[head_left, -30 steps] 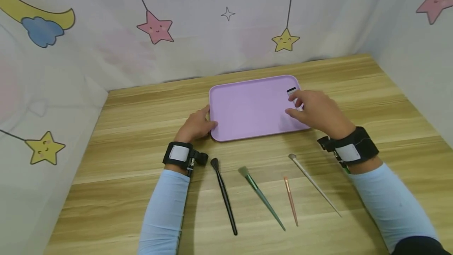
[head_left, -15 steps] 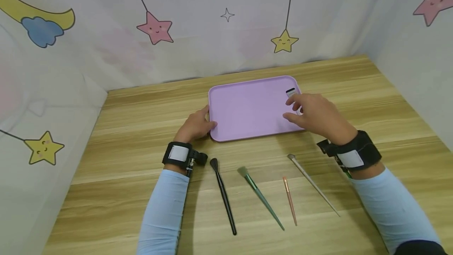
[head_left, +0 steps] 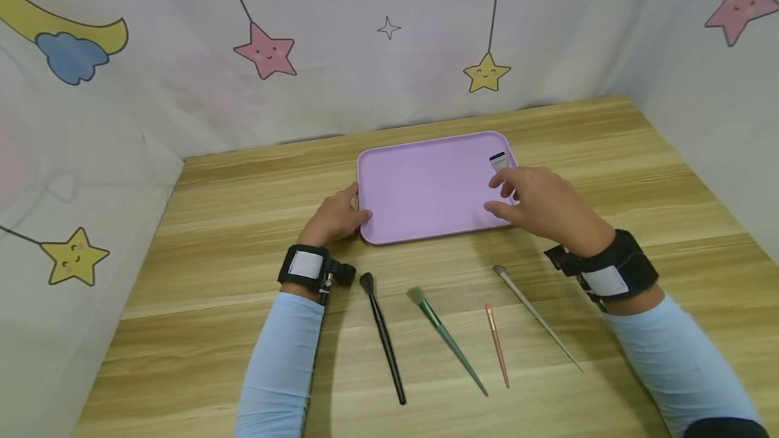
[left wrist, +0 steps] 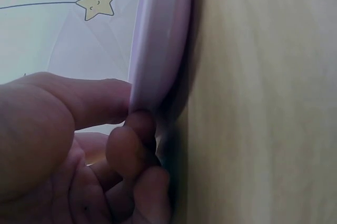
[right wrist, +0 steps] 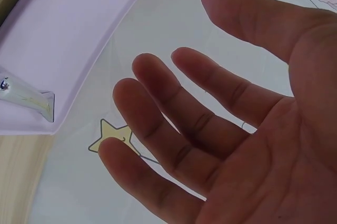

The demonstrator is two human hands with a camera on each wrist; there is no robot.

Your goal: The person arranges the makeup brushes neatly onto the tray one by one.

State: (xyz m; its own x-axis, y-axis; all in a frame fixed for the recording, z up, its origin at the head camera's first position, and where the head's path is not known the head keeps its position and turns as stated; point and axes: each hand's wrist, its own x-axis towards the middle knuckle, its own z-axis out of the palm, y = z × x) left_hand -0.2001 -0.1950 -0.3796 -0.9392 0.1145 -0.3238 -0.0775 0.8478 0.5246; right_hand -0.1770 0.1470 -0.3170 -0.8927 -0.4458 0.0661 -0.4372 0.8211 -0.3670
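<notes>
at tray [head_left: 426,188] edge, left hand [head_left: 335,218] grips, curled fingers [left wrist: 124,149] hidden from head view

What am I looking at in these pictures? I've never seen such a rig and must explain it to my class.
There is no machine here, only a person's bare left hand and right hand, with a black strap on each wrist. The wide picture comes from a camera worn on the head, looking forward and down; each close-up comes from a small wrist camera.

On the wood-grain table lie a lilac rectangular tray with rounded corners, a long black brush, a long green brush, a short copper-pink brush and a slim pale-grey brush. A small pale tube lies in the tray.

The left hand pinches the tray's left edge. The right hand, by the tray's right end, holds nothing.
</notes>
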